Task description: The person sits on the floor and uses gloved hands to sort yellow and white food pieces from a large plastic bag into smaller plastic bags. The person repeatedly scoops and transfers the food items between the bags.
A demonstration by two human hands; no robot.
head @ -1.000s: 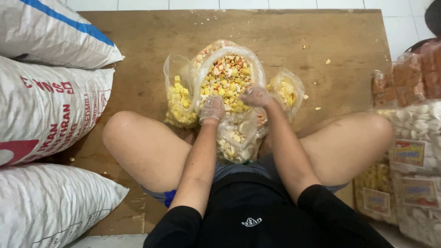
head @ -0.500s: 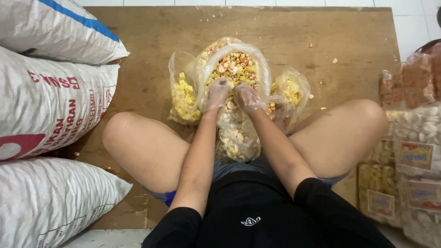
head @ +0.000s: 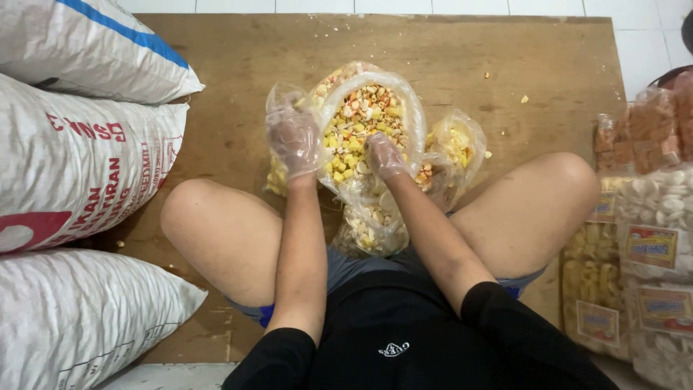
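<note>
The open clear bag (head: 372, 119) holds mixed crackers (head: 361, 126) in yellow, orange and cream white. The hands, left (head: 294, 139) and right (head: 384, 156), wear transparent gloves. The sacks (head: 79, 159) are white with red print; one (head: 94, 43) has a blue stripe. The board (head: 462, 65) is brown wood.

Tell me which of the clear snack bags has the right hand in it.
The middle bag, the big open one with mixed orange, white and yellow pieces; the right hand is in its mouth.
</note>
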